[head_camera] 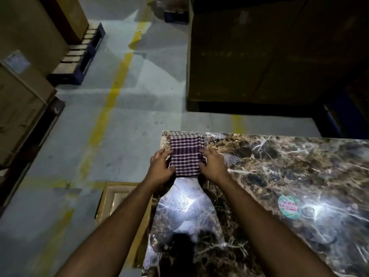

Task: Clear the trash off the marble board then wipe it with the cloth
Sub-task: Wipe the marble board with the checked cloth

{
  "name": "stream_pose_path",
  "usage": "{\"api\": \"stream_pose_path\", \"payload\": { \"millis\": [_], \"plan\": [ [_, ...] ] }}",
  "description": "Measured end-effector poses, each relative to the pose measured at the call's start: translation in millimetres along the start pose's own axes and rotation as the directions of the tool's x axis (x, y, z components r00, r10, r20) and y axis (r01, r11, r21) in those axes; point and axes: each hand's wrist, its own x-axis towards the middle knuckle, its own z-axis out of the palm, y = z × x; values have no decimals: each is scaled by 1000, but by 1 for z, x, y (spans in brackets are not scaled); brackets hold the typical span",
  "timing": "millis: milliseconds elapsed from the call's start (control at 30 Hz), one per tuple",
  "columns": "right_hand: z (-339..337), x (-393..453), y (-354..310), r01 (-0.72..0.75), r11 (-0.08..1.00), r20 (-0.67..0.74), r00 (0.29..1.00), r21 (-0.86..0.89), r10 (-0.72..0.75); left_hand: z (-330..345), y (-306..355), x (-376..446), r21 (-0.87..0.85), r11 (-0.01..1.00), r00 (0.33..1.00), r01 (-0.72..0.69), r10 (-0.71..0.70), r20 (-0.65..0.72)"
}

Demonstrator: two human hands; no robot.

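Observation:
A dark brown marble board (279, 166) with white veins fills the lower right. A folded purple-and-white checked cloth (186, 154) lies at its far left corner. My left hand (160, 166) grips the cloth's left edge with curled fingers. On the opposite edge my right hand (212, 164) holds the cloth, fingers bent over it. A round green and red sticker (289, 206) sits on the board to the right of my right forearm. I see no loose trash on the visible board.
A tan cardboard box (115, 200) stands on the floor against the board's left side. Grey concrete floor with yellow lines (111, 92) spreads to the left. Stacked cartons on blue pallets (79, 62) stand far left, and large dark cartons (269, 56) behind the board.

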Motion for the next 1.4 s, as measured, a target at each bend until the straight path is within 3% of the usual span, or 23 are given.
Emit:
{"api": "stream_pose_path", "payload": {
  "millis": [133,267,500,733,933,1167,1300,1400],
  "plan": [
    [18,15,-22,180,978,-98,977,-102,-190,13,-10,-12,146,986,996,-82,85,-13],
    [34,42,-43,294,932,-93,943,-210,-318,17,-17,-13,205,972,990,-118,132,-57],
    [71,51,-12,237,865,11,966,-443,-259,19,-23,-21,247,956,978,-156,184,-94],
    [74,73,-39,133,893,7,990,-429,-144,14,-32,-11,402,903,973,-154,209,-96],
    [78,93,-35,189,876,-56,970,-443,-238,17,-43,-14,572,801,977,-175,211,4],
    [88,93,-49,362,809,68,925,-463,-375,15,-55,-34,600,793,993,-102,121,9],
    [75,83,-22,267,851,-16,952,-453,-307,13,-63,-40,607,787,992,-112,123,24],
    [77,102,-40,207,873,-45,967,-442,-251,11,-63,-44,629,769,992,-115,124,30]
  ]
}}
